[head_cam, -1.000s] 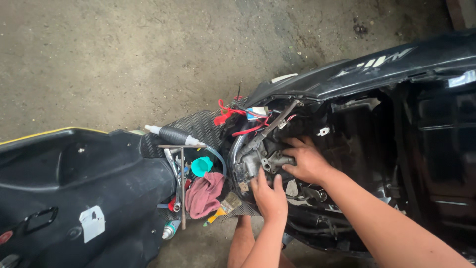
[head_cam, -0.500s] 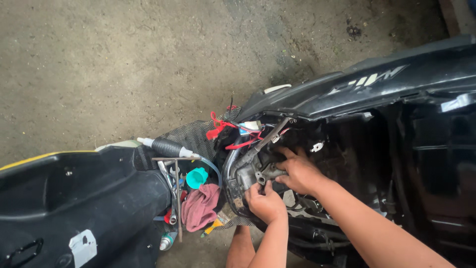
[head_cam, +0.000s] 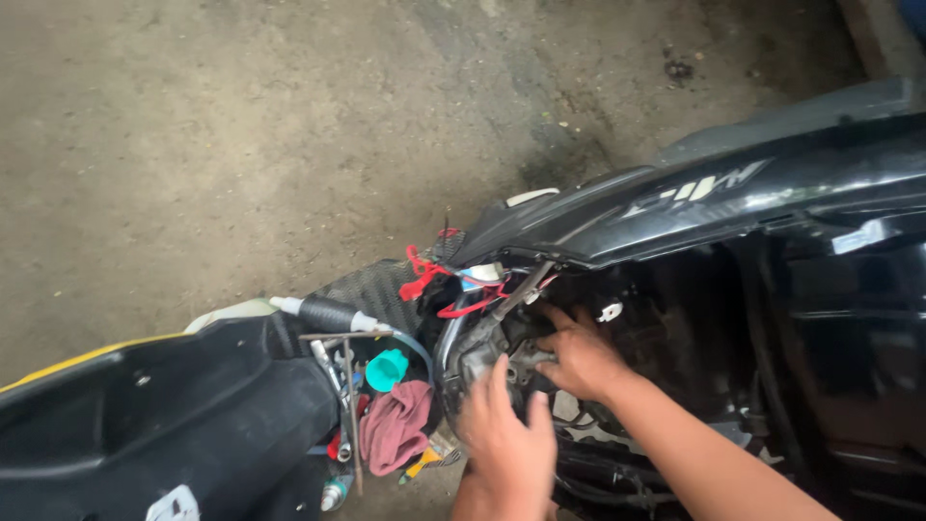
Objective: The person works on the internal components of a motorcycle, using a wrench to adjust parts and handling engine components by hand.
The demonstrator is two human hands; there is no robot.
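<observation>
Head view, looking down into an opened scooter, lower right of the frame. My left hand [head_cam: 506,439], lower centre, blurred, fingers spread and loosely open, lies against the grey engine part [head_cam: 482,352]; I cannot tell whether it grips anything. My right hand [head_cam: 579,359], just right of it, reaches into the cavity with fingers curled on a metal fitting [head_cam: 531,355] there; how firm the hold is I cannot tell. Engine part: centre of the frame, under the edge of the black panel [head_cam: 694,207], which runs to the upper right. Red wires [head_cam: 439,280]: just above the engine part, upper left of my hands. Black seat [head_cam: 145,415]: lower left. Between seat and engine, a tool tray holding a teal cap [head_cam: 388,369], a red rag [head_cam: 395,429] just below it, and metal tools [head_cam: 345,386]. Concrete floor [head_cam: 241,125]: upper half.
</observation>
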